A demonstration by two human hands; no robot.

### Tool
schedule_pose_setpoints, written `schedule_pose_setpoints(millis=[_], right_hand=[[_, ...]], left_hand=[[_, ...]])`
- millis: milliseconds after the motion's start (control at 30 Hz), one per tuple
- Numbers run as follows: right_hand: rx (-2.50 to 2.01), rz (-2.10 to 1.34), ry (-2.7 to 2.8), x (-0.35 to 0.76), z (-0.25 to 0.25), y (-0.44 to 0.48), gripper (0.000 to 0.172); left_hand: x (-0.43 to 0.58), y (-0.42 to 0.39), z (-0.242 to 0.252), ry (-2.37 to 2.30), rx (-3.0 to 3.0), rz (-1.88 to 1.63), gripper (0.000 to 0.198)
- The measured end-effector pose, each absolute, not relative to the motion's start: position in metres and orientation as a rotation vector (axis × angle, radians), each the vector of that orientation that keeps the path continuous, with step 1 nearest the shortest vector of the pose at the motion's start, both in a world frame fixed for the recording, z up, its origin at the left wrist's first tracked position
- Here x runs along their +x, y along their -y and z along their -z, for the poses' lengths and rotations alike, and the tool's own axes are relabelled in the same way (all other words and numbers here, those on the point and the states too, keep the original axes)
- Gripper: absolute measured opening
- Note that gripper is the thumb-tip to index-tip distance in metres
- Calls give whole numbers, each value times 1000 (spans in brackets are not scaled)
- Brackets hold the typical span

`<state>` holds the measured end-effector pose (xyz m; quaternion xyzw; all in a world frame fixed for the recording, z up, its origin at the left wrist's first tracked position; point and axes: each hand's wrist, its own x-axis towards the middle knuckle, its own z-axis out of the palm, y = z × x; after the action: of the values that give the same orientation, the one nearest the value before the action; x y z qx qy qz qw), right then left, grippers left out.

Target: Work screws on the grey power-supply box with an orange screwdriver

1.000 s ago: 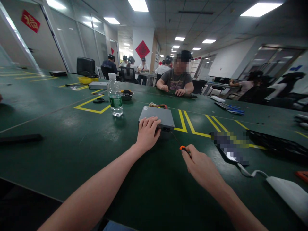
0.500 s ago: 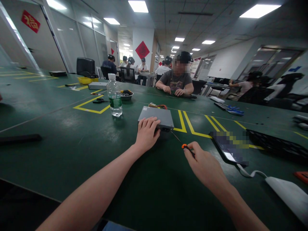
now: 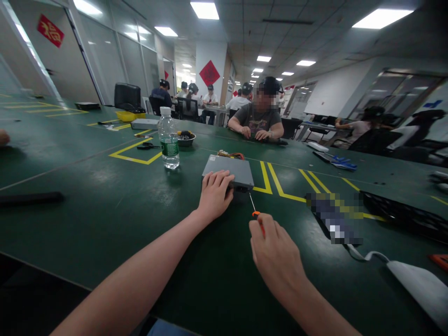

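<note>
A grey computer power supply (image 3: 238, 169) lies on the green table, with a bundle of coloured wires (image 3: 231, 155) behind it. My left hand (image 3: 216, 193) grips its near left side, fingers over the top face and thumb at the front. In my right hand (image 3: 275, 242) is a screwdriver (image 3: 256, 214) with an orange and dark handle, mostly hidden by the fingers. Its thin shaft points away from me, and the tip is at the lower front right corner of the power supply; whether it touches cannot be made out.
A water bottle (image 3: 169, 140) stands to the left, before a metal bowl (image 3: 185, 138). On the right lie a phone (image 3: 324, 217) with a white cable, a white device (image 3: 416, 287) and a black perforated panel (image 3: 402, 217). Across the table sits a person (image 3: 257, 116).
My right hand has shifted left and turned, so the screwdriver's shaft now stands steeper in view. The left hand and the power supply have stayed in place.
</note>
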<state>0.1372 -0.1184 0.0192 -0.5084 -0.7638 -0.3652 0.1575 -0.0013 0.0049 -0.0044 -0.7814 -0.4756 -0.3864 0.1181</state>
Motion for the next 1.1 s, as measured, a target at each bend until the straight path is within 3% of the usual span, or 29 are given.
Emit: schedule_pose_setpoints(millis=[200, 500, 667, 867, 1100], right_hand=[[-1114, 1062, 2225, 137, -18, 120, 23], [-1565, 1205, 2115, 162, -20, 113, 11], [-1526, 1228, 2185, 145, -16, 118, 23], [-1319, 1275, 2176, 141, -24, 124, 27], [-1370, 1171, 2191, 135, -13, 119, 31]], left_hand=[[-3, -4, 4, 1375, -2306, 1131, 32], [-3, -4, 4, 1376, -2315, 1128, 36], [-2, -4, 4, 1386, -2313, 1127, 37], [-2, -4, 5, 1391, -2304, 1122, 37], [-2, -3, 4, 1385, -2310, 1124, 37]])
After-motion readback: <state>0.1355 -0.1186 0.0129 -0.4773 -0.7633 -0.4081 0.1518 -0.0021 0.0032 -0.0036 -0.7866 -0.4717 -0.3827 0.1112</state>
